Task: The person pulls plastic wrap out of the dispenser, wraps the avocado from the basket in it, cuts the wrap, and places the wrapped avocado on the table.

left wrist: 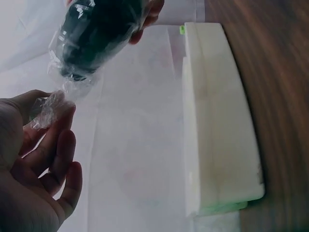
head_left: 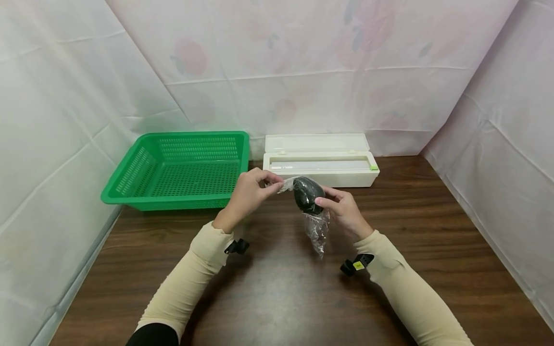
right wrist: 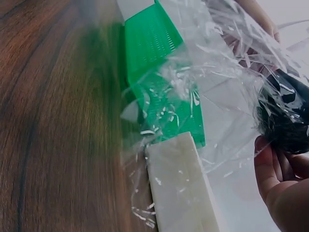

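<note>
A dark green avocado (head_left: pixel 306 196), wrapped in clear cling film (head_left: pixel 318 233), is held up above the table between both hands. My right hand (head_left: pixel 345 213) grips it from the right, thumb on its near face. Thumb and fingertips of my left hand (head_left: pixel 250 194) pinch a twisted end of the film, which the left wrist view shows as a crumpled tuft (left wrist: pixel 48 110). The other end of the film hangs loose below the avocado. In the right wrist view this loose film (right wrist: pixel 169 92) spreads across the picture, partly veiling what lies behind.
Behind the hands a white cling film box (head_left: pixel 320 180) stands with its lid raised. To its left is a green plastic basket (head_left: pixel 173 204) with slotted walls. Pale fabric (head_left: pixel 285 62) encloses the back and sides of the brown wooden table (head_left: pixel 277 298).
</note>
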### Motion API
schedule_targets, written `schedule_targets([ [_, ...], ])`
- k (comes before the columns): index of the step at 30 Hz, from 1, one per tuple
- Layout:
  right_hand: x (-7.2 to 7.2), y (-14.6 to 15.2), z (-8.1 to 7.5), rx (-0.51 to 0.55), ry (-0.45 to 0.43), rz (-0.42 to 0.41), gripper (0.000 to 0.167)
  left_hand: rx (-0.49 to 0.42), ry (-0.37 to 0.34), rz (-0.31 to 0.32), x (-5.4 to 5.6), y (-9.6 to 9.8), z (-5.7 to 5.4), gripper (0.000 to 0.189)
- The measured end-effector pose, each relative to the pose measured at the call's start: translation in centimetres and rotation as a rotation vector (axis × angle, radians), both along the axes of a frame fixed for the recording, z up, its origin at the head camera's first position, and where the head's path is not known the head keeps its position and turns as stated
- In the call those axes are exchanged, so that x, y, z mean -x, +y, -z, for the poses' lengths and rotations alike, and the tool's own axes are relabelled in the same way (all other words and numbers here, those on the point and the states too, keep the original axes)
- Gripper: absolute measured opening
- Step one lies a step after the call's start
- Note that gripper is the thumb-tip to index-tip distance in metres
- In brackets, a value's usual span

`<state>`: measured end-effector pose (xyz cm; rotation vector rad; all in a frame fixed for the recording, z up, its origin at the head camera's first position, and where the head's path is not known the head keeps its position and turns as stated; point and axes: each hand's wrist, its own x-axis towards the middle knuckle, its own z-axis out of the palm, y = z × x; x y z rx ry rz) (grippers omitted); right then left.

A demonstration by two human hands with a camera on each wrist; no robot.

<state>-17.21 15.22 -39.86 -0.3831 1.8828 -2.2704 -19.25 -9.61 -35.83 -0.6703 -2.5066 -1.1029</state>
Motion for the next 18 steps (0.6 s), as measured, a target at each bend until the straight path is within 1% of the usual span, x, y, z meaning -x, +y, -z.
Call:
schedule_targets([
  [3,0.0,-0.3,0.0,0.005,-0.004,0.018,0.053,-0.029,-0.046,-0.016,-0.3,0.0,0.6,0.009],
  [6,0.1,-0.5,0.1,-0.012,-0.007,0.038,0.053,-0.062,-0.082,-0.019,-0.6,0.1,1.0,0.009],
  [11,0.3,-0.8,0.3,-0.035,-0.009,0.064,0.051,-0.112,-0.096,0.001,-0.8,0.4,2.0,0.006],
  [15,0.4,-1.0,0.5,-0.044,-0.016,0.071,0.05,-0.111,-0.106,0.012,-0.9,0.6,2.8,0.007],
  [18,0.3,-1.1,0.7,-0.057,-0.017,0.075,0.049,-0.106,-0.126,0.014,-0.9,0.7,3.0,0.006],
])
